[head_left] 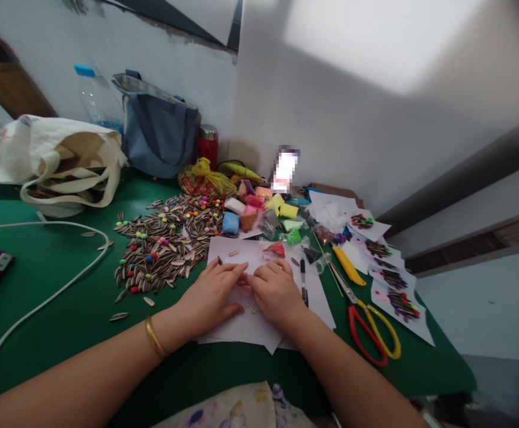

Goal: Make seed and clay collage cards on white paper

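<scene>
My left hand [214, 297] lies on a stack of white paper [227, 330], its fingers stretched out and thumb apart. Facing it, my right hand [277, 295] has its fingers curled, with the fingertips at a small piece of pink clay [244, 288] between the hands. Faint drawn lines show on the sheet just below the clay. The fingers partly cover the piece. Beyond the hands, a red clay piece [277, 248] and a sunflower seed [233, 252] lie on the paper. A black pen [303, 276] rests right of my right hand.
Left of the paper spreads a heap of sunflower seeds [170, 238] with coloured bits. Packs of coloured clay [231, 223] sit behind. To the right lie scissors [366, 324], a yellow cutter [349, 266] and seed-decorated sheets [424, 327]. A white cable [49, 303] crosses the left side.
</scene>
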Available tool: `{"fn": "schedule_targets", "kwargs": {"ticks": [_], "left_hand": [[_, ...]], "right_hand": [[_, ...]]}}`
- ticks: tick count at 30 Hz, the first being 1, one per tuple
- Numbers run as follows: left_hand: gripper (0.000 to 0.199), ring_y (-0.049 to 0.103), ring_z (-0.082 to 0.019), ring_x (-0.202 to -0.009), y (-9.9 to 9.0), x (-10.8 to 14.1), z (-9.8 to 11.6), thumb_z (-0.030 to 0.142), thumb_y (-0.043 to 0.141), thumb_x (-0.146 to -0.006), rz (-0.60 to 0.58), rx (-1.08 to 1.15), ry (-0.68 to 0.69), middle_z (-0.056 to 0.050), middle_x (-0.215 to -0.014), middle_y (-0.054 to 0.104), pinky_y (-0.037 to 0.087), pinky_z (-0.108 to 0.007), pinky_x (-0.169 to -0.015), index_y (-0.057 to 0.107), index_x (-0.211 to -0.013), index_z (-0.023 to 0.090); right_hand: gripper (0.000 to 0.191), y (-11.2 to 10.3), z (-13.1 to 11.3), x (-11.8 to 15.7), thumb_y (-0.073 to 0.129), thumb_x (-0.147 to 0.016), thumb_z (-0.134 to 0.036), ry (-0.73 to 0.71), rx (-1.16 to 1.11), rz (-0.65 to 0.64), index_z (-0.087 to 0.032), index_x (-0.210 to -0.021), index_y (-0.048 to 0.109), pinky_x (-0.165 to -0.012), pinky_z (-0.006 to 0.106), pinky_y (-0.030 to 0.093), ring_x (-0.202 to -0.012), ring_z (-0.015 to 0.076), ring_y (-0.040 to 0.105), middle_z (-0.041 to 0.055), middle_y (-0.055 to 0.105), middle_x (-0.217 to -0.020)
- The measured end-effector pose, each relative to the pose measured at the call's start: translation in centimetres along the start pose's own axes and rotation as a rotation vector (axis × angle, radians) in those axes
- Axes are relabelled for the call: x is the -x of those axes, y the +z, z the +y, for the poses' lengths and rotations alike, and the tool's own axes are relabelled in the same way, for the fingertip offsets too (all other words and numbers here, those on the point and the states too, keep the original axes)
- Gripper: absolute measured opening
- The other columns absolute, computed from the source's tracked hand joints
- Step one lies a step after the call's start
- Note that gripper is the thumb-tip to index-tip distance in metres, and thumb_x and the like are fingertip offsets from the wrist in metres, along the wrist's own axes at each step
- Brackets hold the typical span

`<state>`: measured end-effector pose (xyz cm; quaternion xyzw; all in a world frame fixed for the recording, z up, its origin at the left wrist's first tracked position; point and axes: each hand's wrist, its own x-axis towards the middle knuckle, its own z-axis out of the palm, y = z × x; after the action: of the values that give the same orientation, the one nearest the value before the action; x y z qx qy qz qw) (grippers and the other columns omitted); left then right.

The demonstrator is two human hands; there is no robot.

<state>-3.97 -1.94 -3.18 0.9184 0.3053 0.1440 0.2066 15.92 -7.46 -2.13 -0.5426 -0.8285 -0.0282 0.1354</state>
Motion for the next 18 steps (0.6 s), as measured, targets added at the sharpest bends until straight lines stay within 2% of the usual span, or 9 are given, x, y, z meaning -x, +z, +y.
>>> {"fn": "schedule_targets", "kwargs": {"ticks": [7,9,13,15,18], "left_hand": [[0.08,0.05,-0.028,-0.13,0.2,0.0,-0.1,0.032,0.073,-0.079,0.016,0.013,0.013,-0.01,-0.133,0.061,0.024,-0.053,-0.118,0.033,-0.148,0.023],[0.079,0.05,-0.027,-0.129,0.2,0.1,-0.2,0.033,0.072,-0.079,0.026,0.008,0.016,-0.01,-0.133,0.06,0.024,-0.052,-0.118,0.034,-0.148,0.024],[0.079,0.048,-0.027,-0.132,0.1,0.1,-0.2,0.034,0.071,-0.081,0.012,-0.011,0.022,-0.01,-0.137,0.058,0.021,-0.053,-0.118,0.032,-0.148,0.024],[0.081,0.047,-0.027,-0.133,0.1,0.2,-0.2,0.033,0.071,-0.081,-0.011,-0.011,0.019,-0.009,-0.136,0.06,0.02,-0.054,-0.118,0.029,-0.149,0.024],[0.081,0.045,-0.027,-0.134,0.1,0.2,-0.1,0.034,0.071,-0.082,-0.024,-0.03,0.013,-0.008,-0.135,0.061,0.017,-0.054,-0.119,0.028,-0.15,0.024]], "right_hand": [[0.018,0.2,-0.3,0.0,0.051,-0.095,-0.023,0.004,0.0,-0.011,-0.022,-0.099,0.068,-0.094,0.041,0.026,-0.09,0.0216,0.049,0.0051,0.065,-0.089],[0.018,0.2,-0.1,0.0,0.053,-0.094,-0.022,0.01,-0.014,-0.002,-0.022,-0.102,0.068,-0.094,0.041,0.027,-0.091,0.0217,0.05,0.0051,0.066,-0.09],[0.018,-0.4,0.9,0.1,0.053,-0.092,-0.017,0.159,-0.058,0.026,-0.02,-0.1,0.068,-0.09,0.037,0.033,-0.094,0.0224,0.054,0.0065,0.067,-0.093],[0.017,-1.1,1.4,0.5,0.051,-0.094,-0.015,0.255,-0.095,-0.023,-0.019,-0.095,0.067,-0.085,0.033,0.037,-0.091,0.0215,0.056,0.0068,0.067,-0.092],[0.018,-2.1,1.5,1.6,0.049,-0.096,-0.016,0.337,-0.138,-0.134,-0.019,-0.1,0.066,-0.081,0.031,0.041,-0.09,0.0206,0.061,0.0071,0.07,-0.094]]}}
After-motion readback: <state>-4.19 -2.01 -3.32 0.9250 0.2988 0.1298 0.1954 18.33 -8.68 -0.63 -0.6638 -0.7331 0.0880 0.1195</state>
